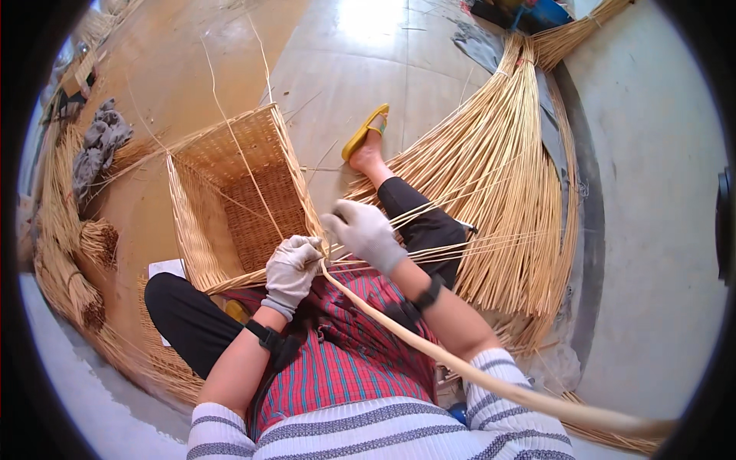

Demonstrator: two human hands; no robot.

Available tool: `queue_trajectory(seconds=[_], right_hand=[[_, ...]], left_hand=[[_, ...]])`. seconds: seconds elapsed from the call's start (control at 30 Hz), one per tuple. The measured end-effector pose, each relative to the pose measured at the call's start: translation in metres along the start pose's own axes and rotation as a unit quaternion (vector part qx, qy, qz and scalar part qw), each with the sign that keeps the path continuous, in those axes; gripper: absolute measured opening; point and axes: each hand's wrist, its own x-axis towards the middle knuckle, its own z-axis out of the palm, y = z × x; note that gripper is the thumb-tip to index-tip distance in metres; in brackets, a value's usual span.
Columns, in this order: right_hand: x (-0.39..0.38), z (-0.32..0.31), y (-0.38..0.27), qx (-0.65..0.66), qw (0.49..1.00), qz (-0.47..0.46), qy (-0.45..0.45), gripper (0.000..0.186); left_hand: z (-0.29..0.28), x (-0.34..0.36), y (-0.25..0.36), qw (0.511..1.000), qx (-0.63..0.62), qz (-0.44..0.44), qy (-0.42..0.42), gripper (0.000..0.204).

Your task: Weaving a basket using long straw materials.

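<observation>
A rectangular wicker basket (195,222) lies tilted between my legs, its open side toward me and its woven brown bottom showing inside. My left hand (291,270), in a pale work glove, is closed on the basket's rim at the near right corner. Just right of it, my gloved right hand (364,232) is raised with curled fingers; what it pinches, if anything, is hidden. One thick pale cane (429,349) runs from the corner by my hands toward the lower right. Thin loose strands (437,249) stretch right from that corner, and others stick up past the basket's far rim.
A big fanned bundle of wicker rods (491,176) lies on the right, partly under my outstretched leg with its yellow slipper (366,134). More rod bundles (65,253) and a grey cloth (102,142) line the left wall. A blue container (546,14) stands far right.
</observation>
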Motion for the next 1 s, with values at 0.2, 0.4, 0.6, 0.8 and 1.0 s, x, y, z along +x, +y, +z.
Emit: queue_trajectory(seconds=[0.2,0.4,0.6,0.8,1.0], right_hand=[[0.033,0.051,0.021,-0.015,0.993,0.004,-0.118,0.042],[-0.002,0.071,0.019,0.066,0.989,-0.074,-0.112,0.041],[-0.065,0.063,0.000,0.023,0.986,-0.022,-0.166,0.038],[-0.054,0.051,0.018,0.065,0.974,-0.016,-0.217,0.039],[-0.051,0.038,0.012,0.011,0.978,-0.002,-0.207,0.036]], left_hand=[[0.010,-0.010,-0.013,0.997,-0.055,0.004,0.048,0.019],[-0.018,-0.038,-0.010,0.998,-0.048,0.019,-0.027,0.019],[-0.039,-0.066,0.012,0.983,-0.006,0.042,-0.176,0.018],[-0.030,-0.054,-0.003,0.972,-0.062,0.011,-0.227,0.021],[-0.032,-0.026,-0.008,0.916,-0.248,-0.269,-0.163,0.073]])
